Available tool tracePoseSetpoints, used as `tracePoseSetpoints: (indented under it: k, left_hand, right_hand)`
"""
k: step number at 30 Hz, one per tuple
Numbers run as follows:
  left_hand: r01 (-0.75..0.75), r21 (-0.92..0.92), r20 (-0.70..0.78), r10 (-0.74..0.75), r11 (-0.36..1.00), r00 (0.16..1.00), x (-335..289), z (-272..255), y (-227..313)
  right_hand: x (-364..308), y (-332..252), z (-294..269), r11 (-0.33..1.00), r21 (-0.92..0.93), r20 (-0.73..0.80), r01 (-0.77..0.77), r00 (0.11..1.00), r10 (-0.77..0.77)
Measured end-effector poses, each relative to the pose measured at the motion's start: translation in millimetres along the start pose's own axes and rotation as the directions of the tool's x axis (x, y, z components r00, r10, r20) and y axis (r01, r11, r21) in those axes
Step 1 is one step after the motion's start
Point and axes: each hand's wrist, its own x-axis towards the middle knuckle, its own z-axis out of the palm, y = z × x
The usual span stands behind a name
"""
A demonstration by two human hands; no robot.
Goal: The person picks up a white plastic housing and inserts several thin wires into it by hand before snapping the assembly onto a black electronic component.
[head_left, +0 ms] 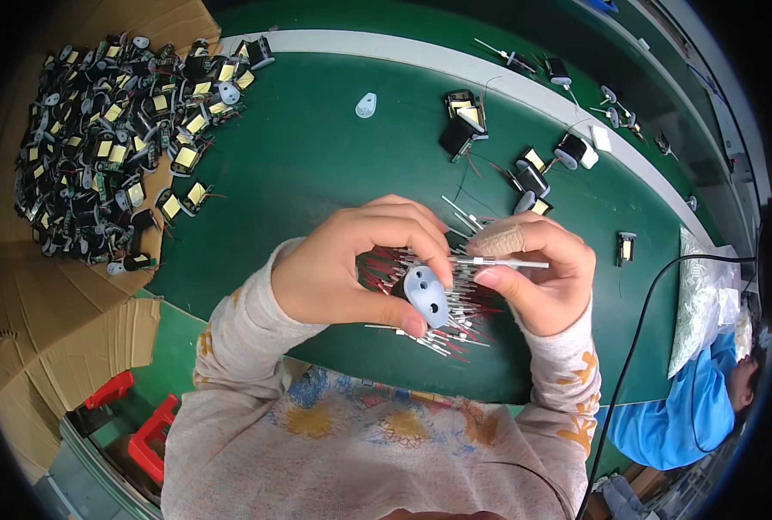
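Note:
Near the front of the green table, my left hand grips a light grey oval plastic cap between thumb and fingers. The cap's face, with several holes, is turned up; what lies behind it is hidden by my hand. To its right, my right hand pinches a thin silver-white rod between thumb and forefinger, and its inner end points at the cap. A tan bandage wraps one finger of this hand. Under both hands lies a heap of similar thin rods with red wires.
A cardboard box at the left holds a big pile of small black modules with yellow pads. A loose grey cap and several modules lie farther back. At right are a clear plastic bag, a black cable and a person's blue sleeve.

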Motion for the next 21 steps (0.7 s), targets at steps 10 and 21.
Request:
tracePoseSetpoints:
  k: [10, 21]
  left_hand:
    - [0.043, -0.277, -0.071, -0.065, 0.96, 0.995, -5.7, 13.0, -10.2]
    - [-0.039, 0.188, -0.371, 0.108, 0.981, 0.922, -5.5, 32.7, -6.2]
  right_hand:
    - [-6.5, 1.7, -7.7, 0.981, 0.031, -0.249, 0.193, 0.952, -0.179]
    - [-13.4, -19.7, 1.2, 0.925, -0.231, -0.204, 0.302, 0.914, -0.35]
